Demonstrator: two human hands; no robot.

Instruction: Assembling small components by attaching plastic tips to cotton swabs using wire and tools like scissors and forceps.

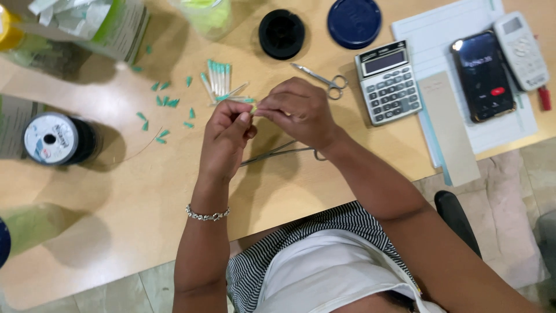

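My left hand (pixel 227 137) and my right hand (pixel 299 110) meet above the wooden table (pixel 139 191), fingertips pinched together on a small pale tube piece with a green tip (pixel 253 108). A silver bracelet (pixel 207 215) circles my left wrist. Just beyond the hands lies a row of white tubes with green tips (pixel 219 77). Several loose green tips (pixel 164 102) are scattered to the left. Under my right wrist lie metal forceps (pixel 278 153).
Small scissors (pixel 322 77), a calculator (pixel 388 82), a phone (pixel 482 75), a white remote-like device (pixel 521 50) on paper sit to the right. A black spool (pixel 281 33), blue lid (pixel 354 21), thread spool (pixel 53 138) and plastic jars (pixel 110 23) ring the back and left.
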